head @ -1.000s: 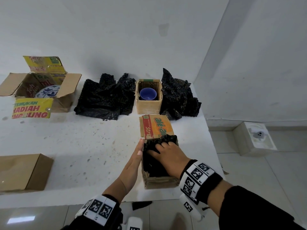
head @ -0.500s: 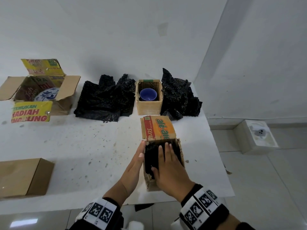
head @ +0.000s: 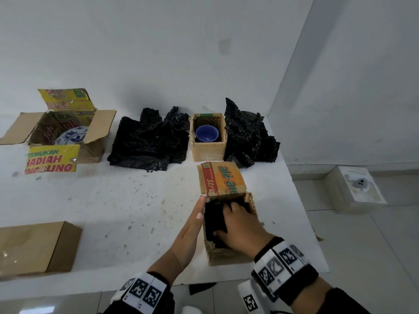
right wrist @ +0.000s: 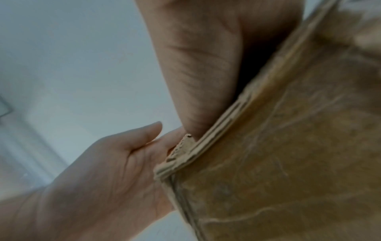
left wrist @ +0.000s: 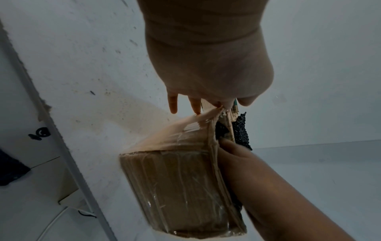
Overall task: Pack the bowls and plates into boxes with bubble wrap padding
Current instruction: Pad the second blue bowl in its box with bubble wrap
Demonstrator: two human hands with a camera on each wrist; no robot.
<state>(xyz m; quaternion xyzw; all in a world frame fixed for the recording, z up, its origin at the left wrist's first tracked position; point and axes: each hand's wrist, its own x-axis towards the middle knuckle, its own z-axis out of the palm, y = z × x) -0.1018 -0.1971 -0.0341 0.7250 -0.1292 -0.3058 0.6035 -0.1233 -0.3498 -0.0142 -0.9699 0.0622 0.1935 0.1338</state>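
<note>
Since the preceding frame, the right hand has been pushed deeper into the near box, fingers extended and pressed on the black bubble wrap inside. The left hand is laid flat against the box's left wall, nothing gripped.

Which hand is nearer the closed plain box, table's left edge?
Left. The left hand lies flat on the left wall of the ale-ale box, the side facing the closed plain box. The right hand is farther right, inside that box on black bubble wrap.
</note>
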